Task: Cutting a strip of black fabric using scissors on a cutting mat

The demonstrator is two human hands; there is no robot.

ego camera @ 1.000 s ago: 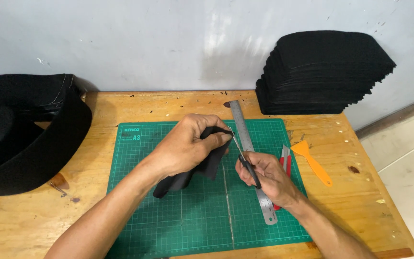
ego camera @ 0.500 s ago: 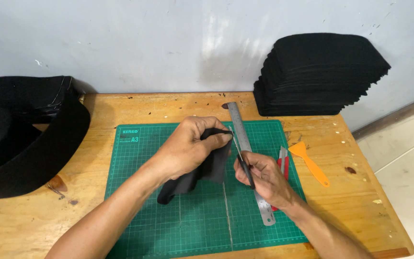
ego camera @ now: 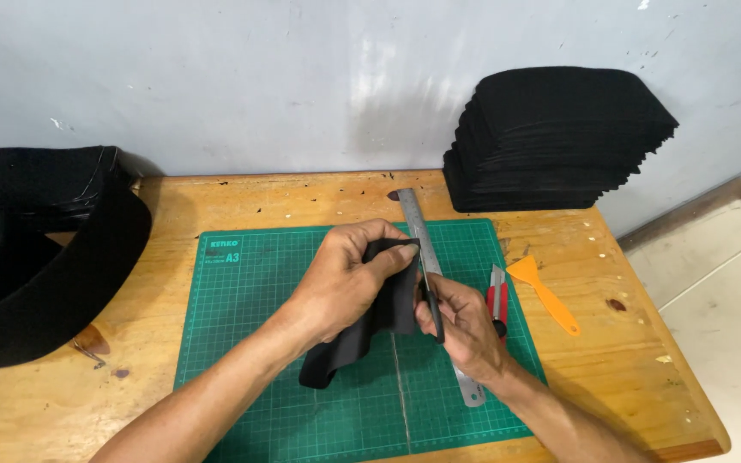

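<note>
Pale grey wall [ego camera: 259,77] rises behind a wooden workbench [ego camera: 628,343] seen from above, its yellow-brown top marked with small stains. Far to the left of the left hand, a large roll of black felt-like material [ego camera: 36,257] hangs over the bench edge. Beyond the right hand, against the wall, stands a tall stack of black cut pieces [ego camera: 559,137]. Under both hands lies a green cutting mat [ego camera: 250,343] printed with a white grid.

A left hand [ego camera: 349,279] grips a black fabric strip [ego camera: 362,330] above the mat, fingers curled over its upper end and clamped on it, while the rest of the strip droops down to the mat below the wrist. A right hand [ego camera: 465,321], just beside the left, pinches a thin dark tool [ego camera: 433,309], likely a blade or pen, fingers closed around it, with its tip at the edge of the strip.

A steel ruler [ego camera: 415,219] runs beneath the right hand, from the wall side toward the near edge. Just right of that hand lie a red-handled utility knife [ego camera: 497,296] and, further right, an orange plastic scraper [ego camera: 546,296].
</note>
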